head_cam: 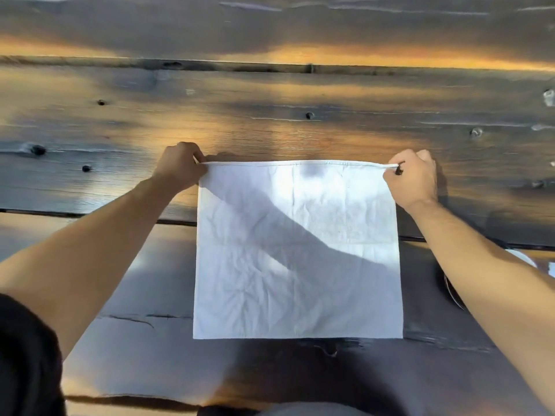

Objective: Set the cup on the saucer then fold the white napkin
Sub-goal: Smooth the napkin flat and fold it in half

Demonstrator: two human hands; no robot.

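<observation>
The white napkin lies spread out as a full square in the middle of the wooden table. My left hand pinches its far left corner. My right hand pinches its far right corner. The far edge is stretched straight between both hands. Behind my right forearm, at the right edge, part of a white saucer shows, with a dark round rim below it. The cup is hidden or out of view.
The table is dark weathered planks with knots and gaps, lit by warm patches of light. Its near edge runs along the bottom of the view. My arms cast shadows across the napkin.
</observation>
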